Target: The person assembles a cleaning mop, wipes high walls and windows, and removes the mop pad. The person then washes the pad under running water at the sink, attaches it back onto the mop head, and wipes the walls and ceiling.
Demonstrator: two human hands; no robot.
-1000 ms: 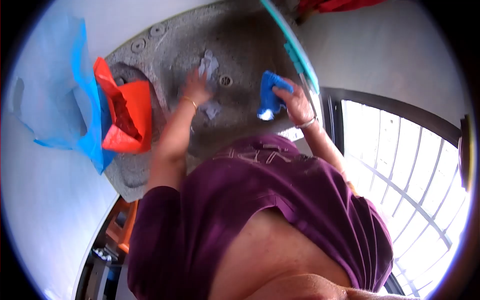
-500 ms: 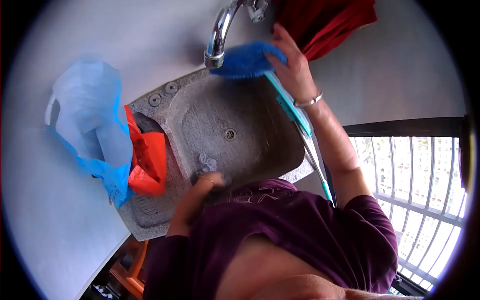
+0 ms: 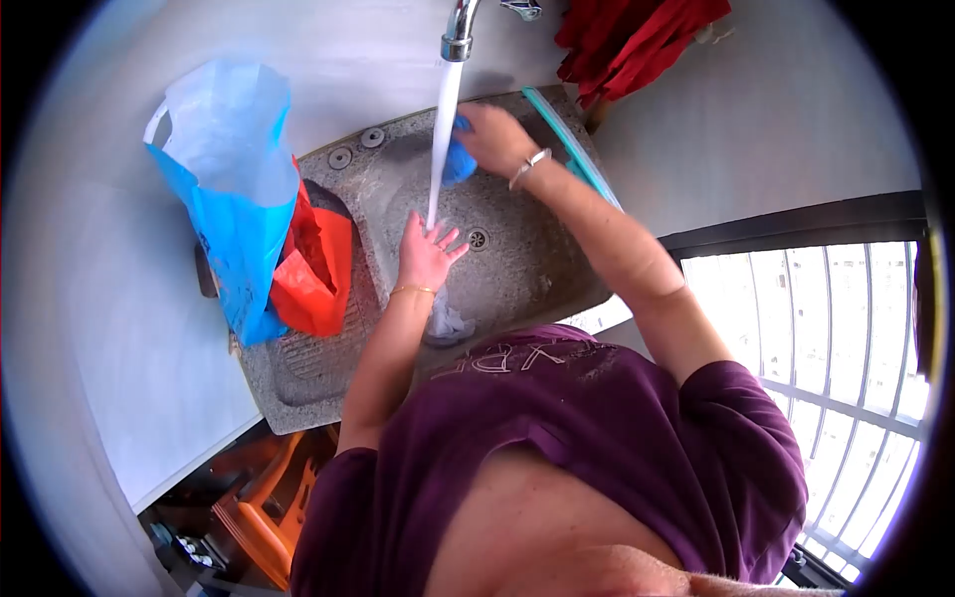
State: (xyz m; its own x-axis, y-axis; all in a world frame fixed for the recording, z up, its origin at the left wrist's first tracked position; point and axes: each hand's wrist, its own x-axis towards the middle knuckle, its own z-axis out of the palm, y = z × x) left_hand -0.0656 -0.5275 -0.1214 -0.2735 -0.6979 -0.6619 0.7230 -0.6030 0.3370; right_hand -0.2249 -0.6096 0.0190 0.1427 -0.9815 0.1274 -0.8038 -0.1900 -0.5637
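one blue cloth (image 3: 459, 164) juts from the right grip (image 3: 493, 137), beside running water (image 3: 445, 124)

And here in the sink (image 3: 532, 244), our widest way in runs right of the drain (image 3: 477, 239), down over the basin floor toward the near right corner. Left of that, we're crowded: the water (image 3: 446, 124) drops from the tap (image 3: 457, 45) onto the left hand (image 3: 431, 252), closing the middle. Up top, the right hand (image 3: 487, 137) and the blue cloth (image 3: 458, 163) block us just beside the stream. The grey cloth (image 3: 450, 320) takes the near left corner, while the red bag (image 3: 326, 269) and blue bag (image 3: 237, 234) wall off the left side. Along the right rim, we meet the teal bar (image 3: 572, 142).
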